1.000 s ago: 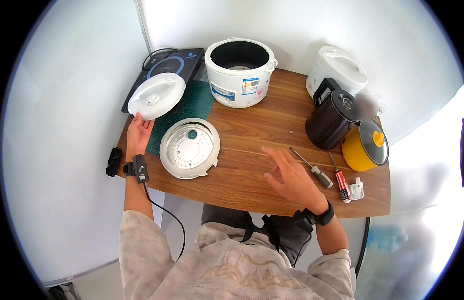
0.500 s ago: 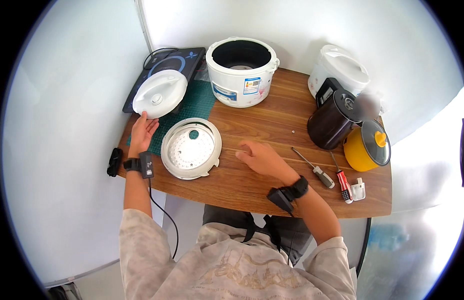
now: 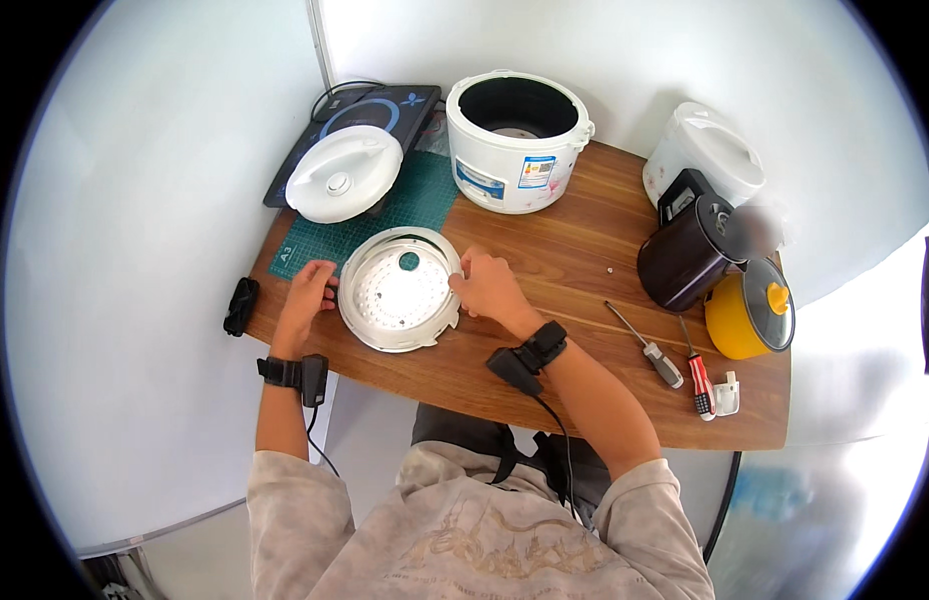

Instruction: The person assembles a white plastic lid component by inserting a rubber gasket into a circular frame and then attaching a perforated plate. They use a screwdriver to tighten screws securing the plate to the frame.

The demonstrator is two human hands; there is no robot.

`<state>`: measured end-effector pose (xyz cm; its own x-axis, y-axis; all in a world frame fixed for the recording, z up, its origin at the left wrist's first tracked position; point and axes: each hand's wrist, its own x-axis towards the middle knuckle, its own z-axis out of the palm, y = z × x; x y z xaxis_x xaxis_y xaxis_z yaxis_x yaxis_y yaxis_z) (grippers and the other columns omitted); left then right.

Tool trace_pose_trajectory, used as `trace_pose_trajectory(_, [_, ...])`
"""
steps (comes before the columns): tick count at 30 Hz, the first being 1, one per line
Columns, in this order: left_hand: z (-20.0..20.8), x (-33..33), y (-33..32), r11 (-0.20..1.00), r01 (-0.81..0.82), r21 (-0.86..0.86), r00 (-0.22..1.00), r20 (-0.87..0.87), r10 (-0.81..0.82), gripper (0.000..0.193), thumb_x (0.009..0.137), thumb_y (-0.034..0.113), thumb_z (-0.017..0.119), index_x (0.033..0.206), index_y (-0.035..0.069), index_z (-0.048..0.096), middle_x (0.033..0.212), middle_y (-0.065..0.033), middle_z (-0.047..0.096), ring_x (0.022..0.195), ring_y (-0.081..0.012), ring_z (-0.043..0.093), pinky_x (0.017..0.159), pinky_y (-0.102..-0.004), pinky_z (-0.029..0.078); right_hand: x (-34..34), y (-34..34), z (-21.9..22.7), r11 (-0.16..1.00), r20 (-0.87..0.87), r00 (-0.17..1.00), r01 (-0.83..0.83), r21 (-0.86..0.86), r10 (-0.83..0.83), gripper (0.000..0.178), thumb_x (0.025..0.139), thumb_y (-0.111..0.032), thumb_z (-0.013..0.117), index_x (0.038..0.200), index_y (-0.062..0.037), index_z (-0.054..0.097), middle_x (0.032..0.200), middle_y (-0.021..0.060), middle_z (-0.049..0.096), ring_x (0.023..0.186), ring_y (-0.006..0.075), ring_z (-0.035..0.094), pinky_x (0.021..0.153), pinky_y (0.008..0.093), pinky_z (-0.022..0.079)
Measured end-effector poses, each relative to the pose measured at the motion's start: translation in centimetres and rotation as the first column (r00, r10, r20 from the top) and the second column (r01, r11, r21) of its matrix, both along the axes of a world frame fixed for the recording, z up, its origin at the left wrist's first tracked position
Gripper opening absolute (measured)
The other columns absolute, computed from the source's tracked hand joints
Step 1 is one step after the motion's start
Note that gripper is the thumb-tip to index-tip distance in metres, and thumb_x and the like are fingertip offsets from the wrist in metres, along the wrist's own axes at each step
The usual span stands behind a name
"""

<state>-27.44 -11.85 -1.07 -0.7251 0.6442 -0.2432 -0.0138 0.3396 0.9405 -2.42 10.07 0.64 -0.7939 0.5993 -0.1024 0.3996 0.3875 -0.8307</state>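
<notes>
A round white rice cooker lid part, with a perforated metal-looking plate and a round hole near its far edge, lies on the table in front of me. At its right rim, my right hand has its thumb and fingers closed on the edge. My left hand is beside the left rim, fingers partly curled and apart, with nothing seen in it. A white oval outer lid rests farther back, partly over the induction cooker. Behind stands the open white rice cooker body with a dark interior.
A green cutting mat lies under the lid parts, near the black induction cooker. To the right are a dark kettle, a yellow pot, a white appliance, two screwdrivers and a small white piece.
My left hand has let go of the outer lid and come down beside the perforated lid part. My right hand has moved left to its rim. The whole view has shifted slightly.
</notes>
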Motion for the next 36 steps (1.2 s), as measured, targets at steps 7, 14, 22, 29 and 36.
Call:
trace_pose_trajectory(7, [1.1,2.0,-0.9,0.999,0.032,0.017,0.999,-0.002,-0.032,0.030,0.104,0.033,0.054,0.116,0.010,0.069,0.098,0.0008,0.064,0.083,-0.0083,0.056,0.071,-0.0238,0.051,0.3,-1.4,2.6,0.956,-0.101,0.993,0.026,-0.291,-0.058,0.016,0.094,-0.009,0.059,0.101,0.0048,0.057,0.066,0.0134,0.069,0.049,0.0181,0.067,0.044,0.0299,0.053])
trace_pose_trajectory(14, [1.2,2.3,-1.0,0.999,0.031,0.041,0.996,-0.085,-0.028,0.029,0.104,0.032,0.054,0.115,0.010,0.069,0.097,0.0021,0.064,0.082,-0.0069,0.055,0.070,-0.0234,0.050,0.6,-2.0,3.2,0.885,-0.205,0.977,-0.045,-0.464,-0.058,0.013,0.097,-0.011,0.058,0.101,0.0018,0.058,0.068,0.0115,0.069,0.051,0.0143,0.065,0.044,0.0276,0.050])
trace_pose_trajectory(22, [2.4,2.9,-0.3,0.999,0.043,0.025,0.990,-0.134,-0.040,0.024,0.104,0.028,0.056,0.114,0.009,0.068,0.096,0.0027,0.064,0.080,-0.0057,0.054,0.069,-0.0224,0.048,0.7,-2.1,4.4,0.866,-0.277,0.949,-0.263,-0.425,0.153,0.011,0.103,-0.011,0.052,0.110,-0.0063,0.060,0.077,0.0063,0.066,0.061,0.0089,0.059,0.055,0.0234,0.047])
trace_pose_trajectory(29, [1.9,2.2,0.3,0.996,0.054,-0.075,0.946,-0.314,-0.075,0.024,0.099,0.024,0.061,0.115,0.006,0.065,0.094,-0.0027,0.064,0.081,-0.0123,0.057,0.068,-0.0286,0.049,2.0,-2.3,5.7,0.891,-0.382,0.912,-0.289,-0.349,0.147,0.011,0.104,-0.010,0.051,0.112,-0.0070,0.059,0.076,0.0048,0.065,0.059,0.0083,0.058,0.053,0.0235,0.047])
trace_pose_trajectory(36, [-1.0,0.2,1.7,0.977,0.047,-0.208,0.716,-0.675,-0.178,0.039,0.095,0.028,0.068,0.123,0.002,0.060,0.093,-0.0182,0.067,0.089,-0.0331,0.065,0.079,-0.0441,0.052,7.7,0.2,6.2,0.870,-0.487,0.867,-0.159,-0.467,-0.103,0.009,0.105,-0.013,0.053,0.113,-0.0106,0.058,0.076,0.0009,0.062,0.061,0.0067,0.056,0.053,0.0210,0.045])
